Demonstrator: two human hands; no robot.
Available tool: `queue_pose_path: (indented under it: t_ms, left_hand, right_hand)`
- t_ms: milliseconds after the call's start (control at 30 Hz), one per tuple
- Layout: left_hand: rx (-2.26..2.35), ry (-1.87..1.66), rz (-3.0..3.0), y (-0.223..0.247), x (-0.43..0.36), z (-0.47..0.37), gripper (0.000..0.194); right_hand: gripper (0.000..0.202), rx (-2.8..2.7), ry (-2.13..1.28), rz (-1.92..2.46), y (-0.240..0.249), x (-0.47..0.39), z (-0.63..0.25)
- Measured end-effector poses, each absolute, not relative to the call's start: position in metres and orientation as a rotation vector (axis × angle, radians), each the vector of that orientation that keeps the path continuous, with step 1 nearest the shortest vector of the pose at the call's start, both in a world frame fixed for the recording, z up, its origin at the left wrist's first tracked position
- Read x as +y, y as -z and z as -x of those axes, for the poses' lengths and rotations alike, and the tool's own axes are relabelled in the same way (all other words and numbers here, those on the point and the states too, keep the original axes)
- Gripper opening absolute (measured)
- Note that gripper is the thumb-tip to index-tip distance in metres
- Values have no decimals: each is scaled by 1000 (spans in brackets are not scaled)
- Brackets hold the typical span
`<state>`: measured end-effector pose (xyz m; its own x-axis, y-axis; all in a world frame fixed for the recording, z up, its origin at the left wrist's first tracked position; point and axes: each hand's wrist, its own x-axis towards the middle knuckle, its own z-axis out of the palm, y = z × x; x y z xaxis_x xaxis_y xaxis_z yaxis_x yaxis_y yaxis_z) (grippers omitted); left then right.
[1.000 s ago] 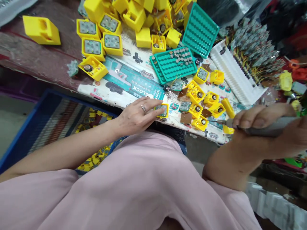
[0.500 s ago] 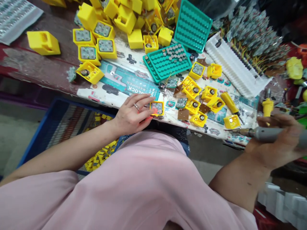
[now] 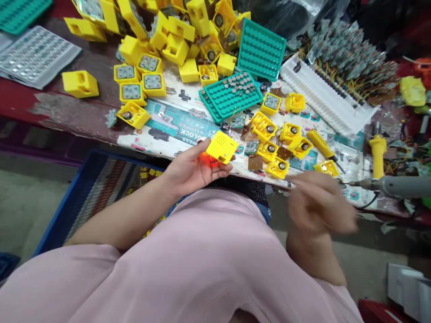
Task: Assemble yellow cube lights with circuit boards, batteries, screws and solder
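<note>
In my left hand (image 3: pixel 198 168), palm up, rests a small yellow plastic box (image 3: pixel 221 147) with a grid of small holes and a slot in its upturned face. My fingers are under it and my thumb is at its edge; a red glow lights the palm below. My right hand (image 3: pixel 319 204) is smeared by motion in front of the table edge, so its fingers are unclear. Just right of it is a grey power screwdriver (image 3: pixel 404 186), its thin tip pointing left, apart from the hand. Open yellow boxes (image 3: pixel 278 167) with round parts inside lie between my hands.
A green tray (image 3: pixel 232 96) holds small round metal parts. Yellow boxes (image 3: pixel 177 49) are heaped at the back. A white foam tray (image 3: pixel 330 96) with wired boards stands at back right. A yellow-handled tool (image 3: pixel 319 142) lies on the table. A blue crate (image 3: pixel 63 215) is below left.
My left hand has lifted the yellow box and turned it over, palm now upward. My right hand has let go of the grey power screwdriver and moved left.
</note>
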<state>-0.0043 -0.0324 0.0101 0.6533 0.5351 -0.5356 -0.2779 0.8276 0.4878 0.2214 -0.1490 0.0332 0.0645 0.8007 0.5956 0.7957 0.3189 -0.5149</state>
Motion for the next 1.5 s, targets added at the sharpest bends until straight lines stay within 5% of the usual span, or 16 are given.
queue_pose_path:
  t_ms: [200,467,800,1067,1200,1333,1500]
  left_hand:
    - [669,-464,-245,-7,-38,-3,35]
    - [573,-623,-495,2,-48,9,44]
    - [574,-798,-947,11,-47,32,33]
    - [817,55,-2380,0,3,188,47]
    - [683,-156,-2322,-6,-1,151,33]
    - [847,-697,-2066,-4,-15,81,24]
    - [822,-926,-1906,-3,-26,29,58]
  right_hand:
    - [49,-1916,-86,1345,-18,-104,-174]
    - [43,-1755,-455,1308,-3,-93,-155]
    - [39,-1913,-281,1240,1,-92,-145]
    - [41,-1826,139,1908,-20,-73,-228]
    - [56,-1899,124,2097,-12,-59,-236]
    - [54,-1948,176,1831,-17,-64,-228]
    - [58,-2146,125,1415,-30,-81,-202]
